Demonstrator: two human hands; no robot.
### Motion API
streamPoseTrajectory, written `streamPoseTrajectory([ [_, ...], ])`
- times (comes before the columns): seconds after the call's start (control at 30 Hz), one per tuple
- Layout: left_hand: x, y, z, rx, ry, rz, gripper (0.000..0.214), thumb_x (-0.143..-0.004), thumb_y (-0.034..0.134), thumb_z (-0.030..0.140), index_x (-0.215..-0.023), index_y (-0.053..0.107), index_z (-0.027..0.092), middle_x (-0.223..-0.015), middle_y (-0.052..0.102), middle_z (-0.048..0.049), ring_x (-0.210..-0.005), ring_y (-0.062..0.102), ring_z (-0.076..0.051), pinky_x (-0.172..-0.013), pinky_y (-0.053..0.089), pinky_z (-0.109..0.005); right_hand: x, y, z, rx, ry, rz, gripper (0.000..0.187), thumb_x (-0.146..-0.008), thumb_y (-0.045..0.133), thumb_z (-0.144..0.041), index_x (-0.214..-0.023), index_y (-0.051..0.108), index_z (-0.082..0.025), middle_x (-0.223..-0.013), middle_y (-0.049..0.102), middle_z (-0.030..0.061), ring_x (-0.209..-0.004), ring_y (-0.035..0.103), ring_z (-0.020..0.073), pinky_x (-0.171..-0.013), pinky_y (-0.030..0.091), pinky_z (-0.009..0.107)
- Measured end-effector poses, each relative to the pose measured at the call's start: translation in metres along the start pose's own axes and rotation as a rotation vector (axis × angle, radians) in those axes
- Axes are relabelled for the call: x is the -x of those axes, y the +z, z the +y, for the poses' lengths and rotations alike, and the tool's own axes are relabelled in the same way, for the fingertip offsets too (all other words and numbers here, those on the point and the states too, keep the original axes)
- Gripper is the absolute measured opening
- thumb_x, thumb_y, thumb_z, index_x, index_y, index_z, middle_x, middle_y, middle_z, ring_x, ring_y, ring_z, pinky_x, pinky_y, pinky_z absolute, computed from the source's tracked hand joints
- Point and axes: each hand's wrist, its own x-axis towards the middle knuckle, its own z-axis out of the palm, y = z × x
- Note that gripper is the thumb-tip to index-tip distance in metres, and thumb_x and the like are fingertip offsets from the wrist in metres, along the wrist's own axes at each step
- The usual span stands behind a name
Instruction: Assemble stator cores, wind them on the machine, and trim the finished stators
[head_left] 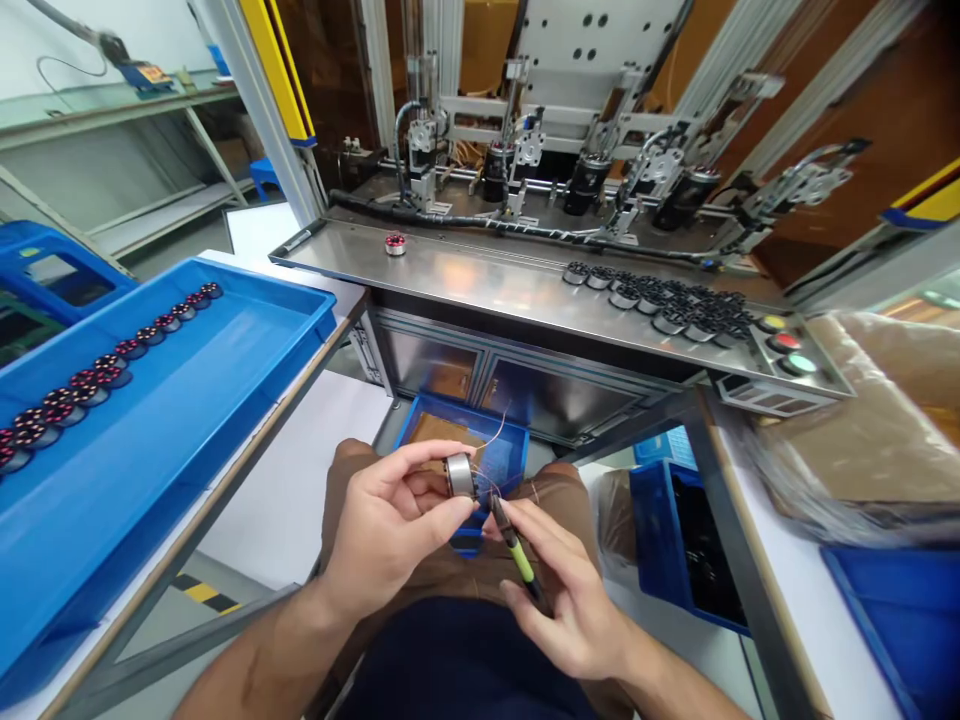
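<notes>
My left hand (401,520) grips a motor stator (460,476), a silver ring with dark toothed edges, between thumb and fingertips. Thin copper wires (495,437) stick out from it, one curving upward and others toward the right. A pair of pliers (519,556) with green and black handles is held in my right hand (562,590). The dark jaws point up at the wires, just right of the stator. Whether the jaws touch a wire I cannot tell. Both hands are above my lap.
A blue tray (225,375) at left carries a row of wound stators (97,380). One red-wound stator (395,244) sits on the metal bench (465,275). Black stators (667,305) cluster at right by push buttons (785,343). Below my hands stands a blue bin (517,450).
</notes>
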Motion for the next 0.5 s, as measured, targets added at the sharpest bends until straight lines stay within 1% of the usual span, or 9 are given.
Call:
streamPoseTrajectory([
  [0.1, 0.0009, 0.0002, 0.0018, 0.001, -0.016, -0.003, 0.032, -0.079, 0.078, 0.014, -0.109, 0.071, 0.02, -0.105, 0.078, -0.0065, -0.093, 0.074, -0.017, -0.084, 0.063, -0.026, -0.0032, 0.0009, -0.0019, -0.005, -0.015, 0.008, 0.076, -0.079, 0.057, -0.006, -0.15, 0.038, -0.024, -0.117, 0.061, 0.0113, -0.102, 0.061, 0.0234, -0.092, 0.055, 0.04],
  [0.2, 0.0001, 0.0005, 0.0029, -0.006, -0.022, -0.01, 0.032, -0.078, 0.078, 0.014, -0.109, 0.071, 0.02, -0.107, 0.077, -0.0063, -0.093, 0.074, -0.017, -0.083, 0.063, -0.025, -0.0054, 0.0006, -0.0045, -0.014, -0.033, 0.017, 0.074, -0.079, 0.056, -0.006, -0.149, 0.039, -0.023, -0.109, 0.062, 0.0105, -0.094, 0.062, 0.022, -0.085, 0.056, 0.039],
  [0.27, -0.0009, 0.0006, 0.0029, -0.016, -0.026, -0.022, 0.032, -0.079, 0.078, 0.014, -0.11, 0.071, 0.02, -0.104, 0.077, -0.0064, -0.092, 0.074, -0.017, -0.082, 0.063, -0.025, -0.0059, 0.0004, -0.0055, -0.009, -0.039, 0.025, 0.073, -0.079, 0.056, -0.006, -0.148, 0.041, -0.023, -0.104, 0.062, 0.0095, -0.088, 0.062, 0.021, -0.08, 0.057, 0.037],
  [0.37, -0.002, 0.0007, 0.002, -0.032, -0.027, -0.021, 0.032, -0.079, 0.078, 0.016, -0.11, 0.071, 0.019, -0.102, 0.078, -0.0077, -0.092, 0.074, -0.019, -0.081, 0.063, -0.026, -0.0053, 0.0009, -0.0039, 0.005, -0.026, 0.035, 0.072, -0.079, 0.055, -0.004, -0.147, 0.042, -0.024, -0.098, 0.062, 0.0085, -0.083, 0.062, 0.0204, -0.074, 0.056, 0.036],
  [0.5, -0.0028, -0.0001, 0.0013, -0.035, -0.031, 0.008, 0.032, -0.077, 0.08, 0.017, -0.108, 0.072, 0.018, -0.104, 0.077, -0.0093, -0.092, 0.074, -0.02, -0.081, 0.062, -0.026, -0.0039, 0.0018, 0.0016, 0.012, -0.013, 0.04, 0.072, -0.077, 0.054, -0.003, -0.146, 0.044, -0.024, -0.091, 0.061, 0.007, -0.08, 0.061, 0.0213, -0.07, 0.055, 0.036],
])
